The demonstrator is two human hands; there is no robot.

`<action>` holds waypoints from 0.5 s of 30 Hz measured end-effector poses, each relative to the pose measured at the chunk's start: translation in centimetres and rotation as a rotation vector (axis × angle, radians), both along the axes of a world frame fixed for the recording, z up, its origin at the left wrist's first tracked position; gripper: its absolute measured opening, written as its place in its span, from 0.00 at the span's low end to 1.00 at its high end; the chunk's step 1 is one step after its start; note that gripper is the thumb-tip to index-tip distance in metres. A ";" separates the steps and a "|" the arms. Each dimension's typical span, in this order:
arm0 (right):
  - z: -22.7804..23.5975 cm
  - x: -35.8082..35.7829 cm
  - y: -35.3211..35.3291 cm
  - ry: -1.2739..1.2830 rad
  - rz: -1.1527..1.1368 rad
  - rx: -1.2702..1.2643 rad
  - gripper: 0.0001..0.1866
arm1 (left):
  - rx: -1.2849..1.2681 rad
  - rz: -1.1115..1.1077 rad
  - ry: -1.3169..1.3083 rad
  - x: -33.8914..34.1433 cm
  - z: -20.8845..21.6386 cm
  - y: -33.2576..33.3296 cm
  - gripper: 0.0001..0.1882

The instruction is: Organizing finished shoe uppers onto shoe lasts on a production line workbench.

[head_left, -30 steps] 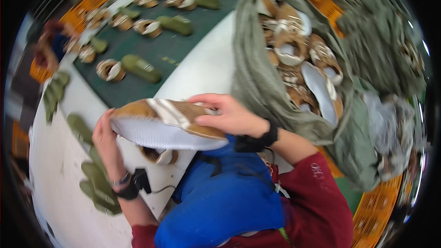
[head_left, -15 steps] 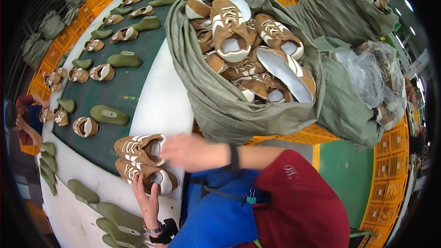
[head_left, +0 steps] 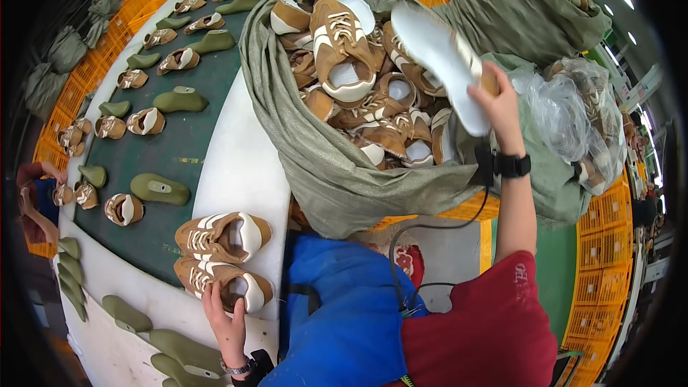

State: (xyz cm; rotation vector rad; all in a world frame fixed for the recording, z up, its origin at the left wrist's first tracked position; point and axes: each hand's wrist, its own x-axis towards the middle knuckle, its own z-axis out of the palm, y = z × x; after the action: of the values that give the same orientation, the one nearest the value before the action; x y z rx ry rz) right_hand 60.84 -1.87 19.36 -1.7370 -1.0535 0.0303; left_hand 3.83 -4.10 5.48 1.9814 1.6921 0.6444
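My right hand (head_left: 503, 106) grips a brown-and-white sneaker (head_left: 433, 54) near one end, its pale underside showing, over the right side of an open grey-green sack (head_left: 322, 179). The sack is piled with similar sneakers (head_left: 342, 46). On the white edge of the table, two brown sneakers with white heels and laces stand side by side. My left hand (head_left: 228, 326) has its fingers and thumb on the side of the nearer sneaker (head_left: 195, 272). The farther sneaker (head_left: 204, 235) stands against it, untouched.
Sneakers and olive shoe lasts (head_left: 161, 190) line a dark green belt (head_left: 172, 150) at left. More lasts (head_left: 175, 347) lie at the near table edge. Another person (head_left: 43, 201) works at far left. Stuffed sacks (head_left: 516, 11) and orange crates (head_left: 602, 272) stand at right.
My right hand has moved from the farther sneaker on the table to the sack and lifted a sneaker there. My left hand stays at the nearer sneaker. The whole view has shifted slightly.
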 end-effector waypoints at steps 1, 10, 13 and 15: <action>1.0 -0.2 1.6 0.022 -0.009 0.089 0.31 | -0.006 0.010 0.000 0.0 0.0 -0.1 0.29; -7.2 1.1 16.0 -1.023 0.177 -0.366 0.33 | -0.010 0.007 0.043 0.7 0.7 0.2 0.29; -5.5 1.5 16.0 -0.691 0.330 -0.239 0.28 | -0.018 0.011 0.048 0.7 0.7 0.1 0.29; -3.2 -0.6 13.7 -0.728 0.239 -0.192 0.22 | -0.023 0.019 0.032 0.4 0.6 0.0 0.29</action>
State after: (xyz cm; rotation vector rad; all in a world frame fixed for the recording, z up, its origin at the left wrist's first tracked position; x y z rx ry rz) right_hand 60.28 11.85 16.14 -1.8231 -1.8339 -0.3883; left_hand 4.24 -4.14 6.07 1.9717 1.7313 0.6001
